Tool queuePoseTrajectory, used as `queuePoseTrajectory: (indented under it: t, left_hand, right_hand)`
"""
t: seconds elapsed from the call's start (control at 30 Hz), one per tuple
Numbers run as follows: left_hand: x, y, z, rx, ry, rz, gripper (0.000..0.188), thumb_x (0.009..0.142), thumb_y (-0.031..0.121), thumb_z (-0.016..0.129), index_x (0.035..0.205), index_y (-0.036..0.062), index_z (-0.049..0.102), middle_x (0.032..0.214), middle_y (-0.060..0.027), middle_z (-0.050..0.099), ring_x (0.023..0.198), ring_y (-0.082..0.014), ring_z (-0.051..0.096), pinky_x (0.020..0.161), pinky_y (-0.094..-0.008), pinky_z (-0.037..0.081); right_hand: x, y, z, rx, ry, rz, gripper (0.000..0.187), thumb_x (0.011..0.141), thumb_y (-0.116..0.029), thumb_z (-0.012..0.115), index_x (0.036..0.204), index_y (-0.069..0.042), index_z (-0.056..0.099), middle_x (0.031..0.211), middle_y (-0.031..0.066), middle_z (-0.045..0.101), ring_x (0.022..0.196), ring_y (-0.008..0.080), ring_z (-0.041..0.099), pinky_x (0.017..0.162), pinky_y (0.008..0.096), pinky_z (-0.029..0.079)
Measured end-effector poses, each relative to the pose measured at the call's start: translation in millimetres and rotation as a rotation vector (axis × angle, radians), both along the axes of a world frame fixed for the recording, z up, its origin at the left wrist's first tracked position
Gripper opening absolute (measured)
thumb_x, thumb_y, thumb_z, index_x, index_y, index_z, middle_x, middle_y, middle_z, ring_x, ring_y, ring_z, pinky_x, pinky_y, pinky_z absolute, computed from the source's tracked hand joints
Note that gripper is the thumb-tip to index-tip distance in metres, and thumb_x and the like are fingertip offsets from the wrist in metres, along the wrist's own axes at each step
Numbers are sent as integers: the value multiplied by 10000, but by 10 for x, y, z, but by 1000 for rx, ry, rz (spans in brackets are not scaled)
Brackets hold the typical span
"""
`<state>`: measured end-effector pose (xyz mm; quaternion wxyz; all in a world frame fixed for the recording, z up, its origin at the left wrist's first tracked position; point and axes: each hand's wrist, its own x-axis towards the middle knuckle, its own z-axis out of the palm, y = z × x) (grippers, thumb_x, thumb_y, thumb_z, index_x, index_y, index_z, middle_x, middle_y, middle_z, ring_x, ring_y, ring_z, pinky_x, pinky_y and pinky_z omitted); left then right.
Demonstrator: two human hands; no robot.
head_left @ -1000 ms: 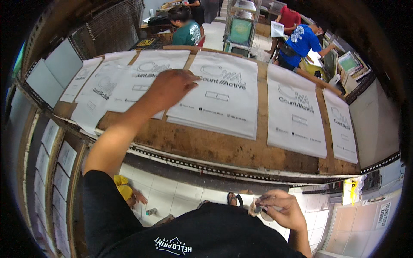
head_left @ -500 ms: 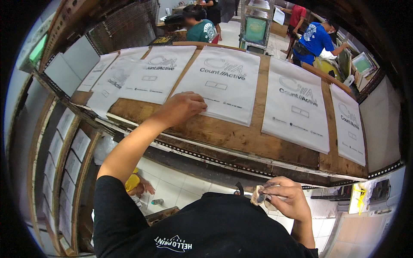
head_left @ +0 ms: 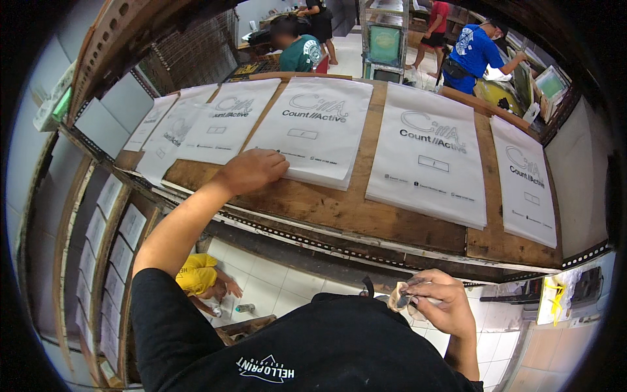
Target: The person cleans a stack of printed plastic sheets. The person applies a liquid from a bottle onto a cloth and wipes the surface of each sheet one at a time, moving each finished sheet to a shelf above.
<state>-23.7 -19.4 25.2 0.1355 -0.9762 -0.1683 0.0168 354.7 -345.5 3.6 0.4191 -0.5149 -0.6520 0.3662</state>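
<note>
"Along the wooden surface (head_left: 405, 221), white printed sheets in a row; where is the left hand (head_left: 256, 168) among them?"

"At the near left corner of the middle stack (head_left: 320, 155); fingers curled together there; whether the grip pinches paper I can't make out, the fingers' undersides being hidden; right hand (head_left: 445, 302) is clear of the surface, in front of the dark shirt (head_left: 313, 346); its grip is closed around a pale wad (head_left: 396, 297) with a dark patch by the fingertips."

"Weak spots?"

"My guess: a pull at one corner could skew the upper layers, if they lie as loose as they look; the wad might smudge white paper if it came over the prints."

"Edges, and room?"

"Near edge drops off past a perforated metal rail (head_left: 586, 256); tiled floor (head_left: 261, 294) below, a person in yellow (head_left: 194, 274) bent low there; anything slipping over could land near them; leftward only a narrow wooden strip parts the middle stack from the neighbouring sheets (head_left: 225, 124), so a sideways sweep might catch them; rightward, bare wood before the next stack (head_left: 424, 179), another gap before the far-right stack (head_left: 528, 215); a grey panel (head_left: 580, 173) bounds that end."
</note>
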Motion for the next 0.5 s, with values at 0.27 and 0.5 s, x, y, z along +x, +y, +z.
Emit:
queuePoseTrajectory:
  t: [0.27,0.5]
  left_hand:
    - [140,-11,124,73,-394,137,189,802,127,721,941,53,616,884,-100,666,866,-298,675,766,-426,553]
    - [47,-504,176,233,-491,244,184,799,127,733,948,58,652,934,-88,706,853,-288,692,754,-403,573]
  right_hand:
    - [260,-29,11,-19,5,24,286,751,10,713,1025,-16,792,1044,163,737,980,281,718,853,355,558]
    - [439,-12,95,-40,-13,74,305,760,25,719,1045,-47,801,1055,145,732,967,274,733,835,344,570]
